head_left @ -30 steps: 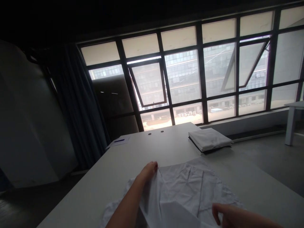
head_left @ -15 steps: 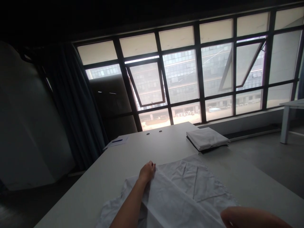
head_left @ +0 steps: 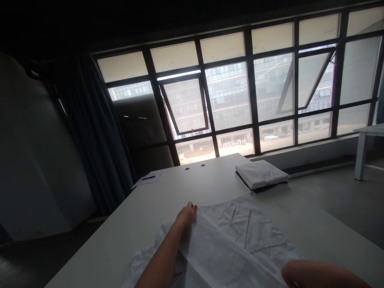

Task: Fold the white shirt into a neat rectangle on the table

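Observation:
A white garment [head_left: 228, 248] with a sewn-on pocket and creases lies spread over the white table, one part folded across another. At its far edge my left hand [head_left: 186, 214] is closed, fingers pinching the fabric and lifting a fold slightly. Low at the right, my right hand [head_left: 312, 274] is over the garment's near right side. Its fingers are hidden beneath the hand and below the picture's edge, so its grip does not show.
On the table [head_left: 99, 248], a folded white cloth stack [head_left: 261, 174] with a dark layer underneath sits at the far right edge. A pen [head_left: 149, 177] lies on paper [head_left: 153, 180] at the far left. Another white table [head_left: 361, 156] stands right, near the windows.
Hardly anything differs. My right hand has shifted very slightly to the right, and my left hand stays at the same edge of the garment.

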The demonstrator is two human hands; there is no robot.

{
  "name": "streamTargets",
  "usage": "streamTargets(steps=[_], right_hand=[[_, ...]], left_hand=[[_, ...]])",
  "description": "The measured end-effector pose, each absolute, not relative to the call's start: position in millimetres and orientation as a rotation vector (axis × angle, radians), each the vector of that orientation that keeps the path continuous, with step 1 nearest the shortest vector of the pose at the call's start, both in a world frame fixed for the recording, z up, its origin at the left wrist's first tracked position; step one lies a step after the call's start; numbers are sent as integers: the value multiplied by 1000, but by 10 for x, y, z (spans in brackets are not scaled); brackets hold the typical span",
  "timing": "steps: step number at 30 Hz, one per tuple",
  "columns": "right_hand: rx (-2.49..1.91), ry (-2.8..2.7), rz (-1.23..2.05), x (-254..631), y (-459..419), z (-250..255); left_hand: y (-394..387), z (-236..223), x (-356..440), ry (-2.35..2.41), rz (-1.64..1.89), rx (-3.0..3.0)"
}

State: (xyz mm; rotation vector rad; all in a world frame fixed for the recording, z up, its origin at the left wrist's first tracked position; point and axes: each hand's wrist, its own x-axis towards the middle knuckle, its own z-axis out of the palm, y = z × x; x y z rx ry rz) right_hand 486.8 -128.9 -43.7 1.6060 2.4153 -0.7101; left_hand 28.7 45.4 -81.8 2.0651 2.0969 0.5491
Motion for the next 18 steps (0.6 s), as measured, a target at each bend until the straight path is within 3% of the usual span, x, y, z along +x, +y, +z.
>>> streamTargets(steps=[7,13,18], right_hand=[[1863,2954,-643,4678,-1042,-631],[1389,3025,-642,4390,-1231,-563],[1316,2922,-646,4370,-1210,-638]], left_hand=[[160,-799,-250,2080,458,2146],[-131,-910,-897,2148,425,2124],[-251,-1031,-1120,2246,510,2047]])
